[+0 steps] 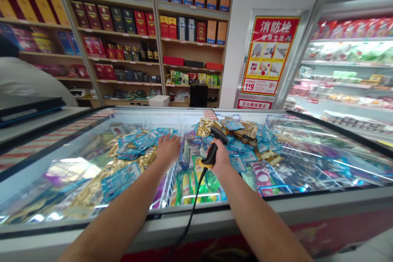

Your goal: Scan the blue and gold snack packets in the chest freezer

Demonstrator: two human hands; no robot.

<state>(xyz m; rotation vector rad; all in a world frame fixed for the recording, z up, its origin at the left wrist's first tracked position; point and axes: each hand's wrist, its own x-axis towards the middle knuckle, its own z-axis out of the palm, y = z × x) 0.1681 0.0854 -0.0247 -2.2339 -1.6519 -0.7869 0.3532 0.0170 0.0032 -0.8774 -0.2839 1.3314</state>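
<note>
The right hand (221, 156) wraps its fingers around the handle of a black and yellow barcode scanner (209, 156), held over the chest freezer (307, 204); its cable (192, 217) hangs down across the front rim. The scanner's head is near the right-hand heap of blue and gold packets (242, 131). The left hand (168, 149) is palm down, its fingers loosely spread, beside the left-hand heap of blue packets (145, 140) and gold packets (147, 159); I cannot tell whether they touch any. Between the forearms, green-and-yellow packets (190, 180) lie right of a white wire divider (170, 182).
</note>
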